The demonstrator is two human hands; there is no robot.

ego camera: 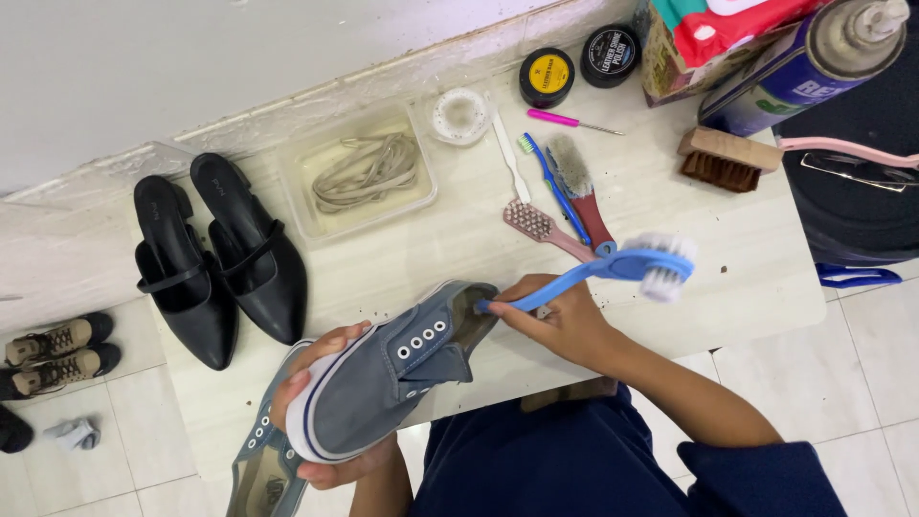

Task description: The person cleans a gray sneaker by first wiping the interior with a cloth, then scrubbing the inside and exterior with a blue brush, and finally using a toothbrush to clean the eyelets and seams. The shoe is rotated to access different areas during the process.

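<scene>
The grey-blue canvas sneaker (383, 383), laces out, lies with its long axis running from the white rubber toe at lower left up to the open heel at upper right, and that opening sits just left of the right hand (565, 321); the left hand (321, 421) is curled tight around the toe end, thumb on one side and fingers on the other. The right hand is closed on the handle of a blue scrubbing brush (613, 268), whose white bristle head points up and right, away from the shoe, over the pale table (728, 287); a second sneaker (258, 474) rests just below the left hand.
</scene>
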